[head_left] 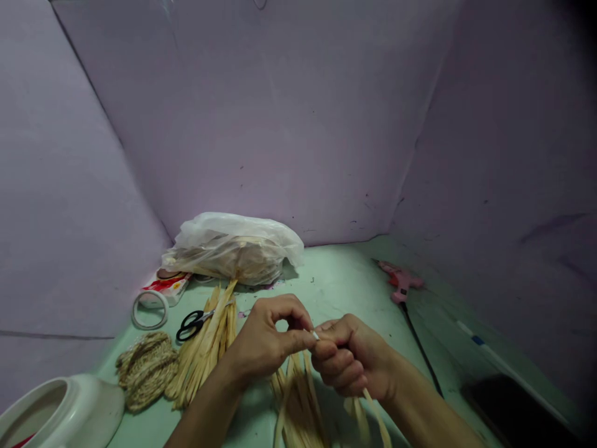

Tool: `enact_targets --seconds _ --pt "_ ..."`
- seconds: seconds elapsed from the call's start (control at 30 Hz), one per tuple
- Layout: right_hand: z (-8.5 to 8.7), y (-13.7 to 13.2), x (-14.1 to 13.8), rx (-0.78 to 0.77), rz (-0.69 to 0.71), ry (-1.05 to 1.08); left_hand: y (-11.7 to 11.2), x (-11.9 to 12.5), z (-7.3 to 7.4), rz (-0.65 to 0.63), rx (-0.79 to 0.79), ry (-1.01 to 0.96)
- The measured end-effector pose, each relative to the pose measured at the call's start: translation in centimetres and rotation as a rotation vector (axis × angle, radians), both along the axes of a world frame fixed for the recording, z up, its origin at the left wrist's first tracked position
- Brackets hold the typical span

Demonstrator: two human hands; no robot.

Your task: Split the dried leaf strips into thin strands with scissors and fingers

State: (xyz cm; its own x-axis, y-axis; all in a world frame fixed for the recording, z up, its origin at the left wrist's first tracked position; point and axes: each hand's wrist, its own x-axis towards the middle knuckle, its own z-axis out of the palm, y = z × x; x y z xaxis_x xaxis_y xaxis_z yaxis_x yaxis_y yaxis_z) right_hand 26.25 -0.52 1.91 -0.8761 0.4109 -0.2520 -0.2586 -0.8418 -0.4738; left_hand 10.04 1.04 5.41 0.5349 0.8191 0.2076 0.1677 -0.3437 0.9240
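Thumb and forefinger of my left hand (273, 336) pinch a small white piece (315, 335), too small to name. Right against those fingertips, my right hand (347, 358) is closed around pale dried plant-fibre strips (377, 418), whose ends hang out below the fist. The upper part of the held strips is hidden inside the fingers. Under the hands lies a loose bundle of similar strips (298, 410) on the green tabletop. A second bundle of dried strips (205, 354) lies to the left of my left hand, partly behind the forearm, with black-handled scissors (190, 325) on it.
At the left are a braided fibre coil (148, 373), a white tape roll (150, 310), a red-and-white box (173, 287) and a white pot (93, 410). A plastic bag (233, 249) of fibre sits behind. At right are a pink glue gun (400, 281) with cord and a dark flat object (513, 407).
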Motion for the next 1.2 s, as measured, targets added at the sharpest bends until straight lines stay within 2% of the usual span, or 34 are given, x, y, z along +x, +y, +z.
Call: enact_targets --seconds 0.07,0.13,0.2,0.3,0.33,0.43,0.5,0.57,0.67,0.83,0.9,0.97,1.07,1.2 --pt "0.0 -0.1 0.0 0.0 0.062 0.0 0.0 -0.1 -0.2 -0.056 0.024 -0.044" --pt "0.2 -0.2 -0.2 0.082 0.005 -0.078 0.0 -0.2 -0.4 -0.065 0.024 -0.074" --pt "0.6 -0.5 -0.7 0.245 -0.198 -0.24 0.1 -0.3 -0.7 -0.04 -0.009 -0.096" --pt "1.0 -0.9 -1.4 0.558 -0.607 -0.501 0.4 -0.2 -1.0 0.031 -0.105 -0.129" --pt "1.1 -1.0 -1.6 0.654 -0.705 -0.567 0.5 -0.2 -1.1 0.063 -0.132 -0.137" --pt "1.0 -1.2 -2.0 0.896 -0.837 -0.724 0.7 0.0 -1.3 0.17 -0.179 -0.151" --pt "0.9 -1.2 -2.1 0.984 -0.878 -0.795 0.8 0.2 -1.4 0.221 -0.189 -0.15" --pt "0.8 -1.2 -2.1 0.966 -0.914 -0.826 0.7 0.3 -1.5 0.233 -0.19 -0.13" --pt "0.8 -1.1 -2.1 0.799 -0.89 -0.701 0.6 0.4 -1.4 0.186 -0.185 -0.119" --pt "0.8 -1.0 -1.5 0.514 -0.693 -0.386 0.2 0.2 -0.7 0.023 -0.17 -0.19" --pt "0.8 -1.0 -1.2 0.425 -0.599 -0.326 0.1 0.1 -0.5 -0.002 -0.175 -0.184" --pt "0.8 -0.9 -1.0 0.368 -0.507 -0.284 0.0 0.1 -0.6 0.008 -0.116 -0.148" --pt "0.8 -0.9 -1.0 0.395 -0.472 -0.295 0.1 0.0 -1.0 0.049 0.066 -0.062" --pt "0.9 -1.0 -1.5 0.622 -0.645 -0.469 0.2 -0.1 -1.3 0.124 0.217 0.038"
